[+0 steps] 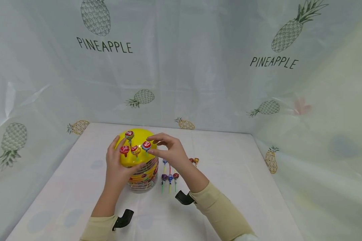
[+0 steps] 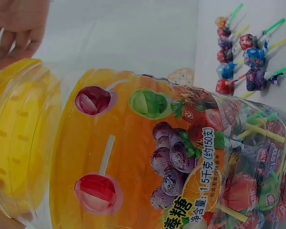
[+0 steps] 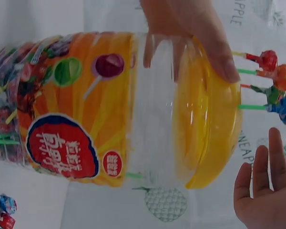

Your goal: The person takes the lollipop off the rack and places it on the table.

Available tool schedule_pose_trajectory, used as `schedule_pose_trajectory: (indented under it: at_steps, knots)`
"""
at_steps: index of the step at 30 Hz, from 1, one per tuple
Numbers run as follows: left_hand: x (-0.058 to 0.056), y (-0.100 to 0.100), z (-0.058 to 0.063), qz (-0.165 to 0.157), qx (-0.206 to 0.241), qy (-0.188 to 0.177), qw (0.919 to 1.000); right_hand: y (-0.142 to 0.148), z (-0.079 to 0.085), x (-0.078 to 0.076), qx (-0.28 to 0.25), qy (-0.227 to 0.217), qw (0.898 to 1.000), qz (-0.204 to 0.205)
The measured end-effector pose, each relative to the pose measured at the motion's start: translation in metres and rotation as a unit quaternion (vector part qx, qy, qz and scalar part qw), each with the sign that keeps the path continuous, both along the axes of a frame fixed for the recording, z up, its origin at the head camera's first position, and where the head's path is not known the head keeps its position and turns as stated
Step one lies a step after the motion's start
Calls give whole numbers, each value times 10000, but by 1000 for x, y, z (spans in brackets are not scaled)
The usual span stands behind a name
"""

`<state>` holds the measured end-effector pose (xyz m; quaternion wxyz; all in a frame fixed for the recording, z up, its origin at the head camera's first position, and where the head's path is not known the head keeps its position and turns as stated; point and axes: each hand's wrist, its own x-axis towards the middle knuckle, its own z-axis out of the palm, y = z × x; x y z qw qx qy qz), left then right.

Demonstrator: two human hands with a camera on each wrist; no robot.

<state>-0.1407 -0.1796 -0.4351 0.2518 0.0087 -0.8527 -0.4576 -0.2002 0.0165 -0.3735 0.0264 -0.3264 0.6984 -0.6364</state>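
Observation:
A clear plastic candy jar (image 1: 143, 182) stands upright, wrapped in an orange label (image 2: 128, 143) and topped with a domed yellow lid (image 3: 214, 129). My left hand (image 1: 116, 165) holds the lid from the left, its thumb across the near side. Several wrapped lollipops stand on the dome by their sticks, among them a red lollipop (image 1: 124, 150) and a yellow one (image 1: 135, 150). At the right of these, thumb and forefinger of my right hand (image 1: 170, 150) are curled about the blue lollipop (image 1: 146, 145); its green stick meets the lid. The other right fingers are spread.
Right of the jar, more lollipops (image 1: 170, 177) lie in rows on the white tabletop (image 1: 223, 187), partly behind my right forearm. Many others (image 2: 257, 186) fill the jar's lower part. A pineapple-print sheet (image 1: 205, 73) hangs behind the table. Black mounts (image 1: 124, 218) sit at both wrists.

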Motion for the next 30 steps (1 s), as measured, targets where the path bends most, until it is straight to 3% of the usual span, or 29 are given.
schedule_pose_trajectory:
  at_steps: [10,15,20,30]
  knots:
    - [-1,2,1,17,-5,22,10000,-4,3,3,-61,-70,10000,-32]
    - [-1,3,1,79,-1,-42,10000,0,6,6,-590,-36,9982,-89]
    - [1,4,2,133,16,-125,9998,13,6,12,-1116,-280,9930,-274]
    - [1,5,4,200,40,-140,9997,44,-16,16,-1026,-735,9910,-457]
